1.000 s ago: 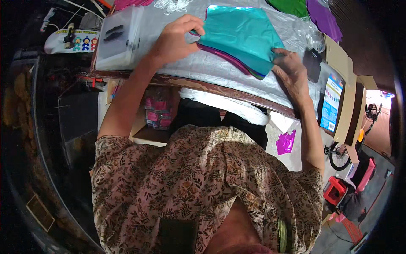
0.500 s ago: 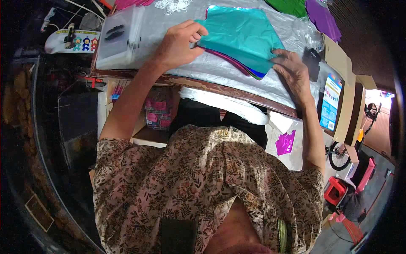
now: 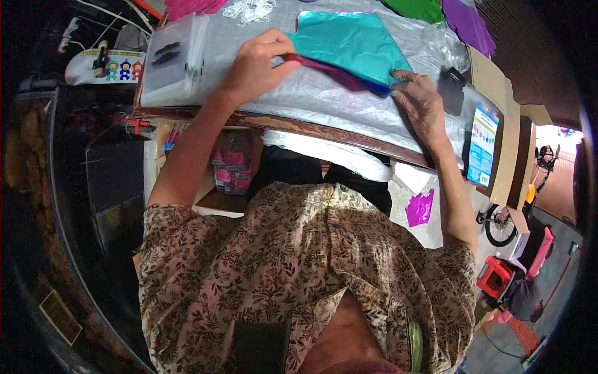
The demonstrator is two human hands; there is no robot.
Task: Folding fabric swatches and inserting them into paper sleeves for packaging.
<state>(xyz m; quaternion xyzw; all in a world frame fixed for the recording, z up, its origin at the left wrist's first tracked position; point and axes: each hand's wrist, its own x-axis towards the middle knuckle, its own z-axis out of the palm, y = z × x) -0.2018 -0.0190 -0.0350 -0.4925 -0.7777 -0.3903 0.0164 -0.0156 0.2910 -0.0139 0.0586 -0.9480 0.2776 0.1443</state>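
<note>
A stack of shiny foil sheets, teal (image 3: 349, 43) on top with magenta and blue ones (image 3: 339, 73) under it, lies on a table covered in clear plastic (image 3: 311, 103). My left hand (image 3: 258, 62) grips the stack's left edge, thumb under and fingers curled over it. My right hand (image 3: 423, 106) rests flat on the table, its fingertips touching the stack's lower right corner.
A clear plastic box (image 3: 174, 62) sits left of my left hand. Green (image 3: 417, 9) and purple (image 3: 467, 25) foil sheets lie at the far right, pink ones (image 3: 187, 7) at the top left. A dark small object (image 3: 450, 87) and a printed card on cardboard (image 3: 483, 143) are at the right.
My left hand slid from the top of the stack to its left edge and lifted it, baring the magenta and blue sheets. My right hand moved up to the stack's corner.
</note>
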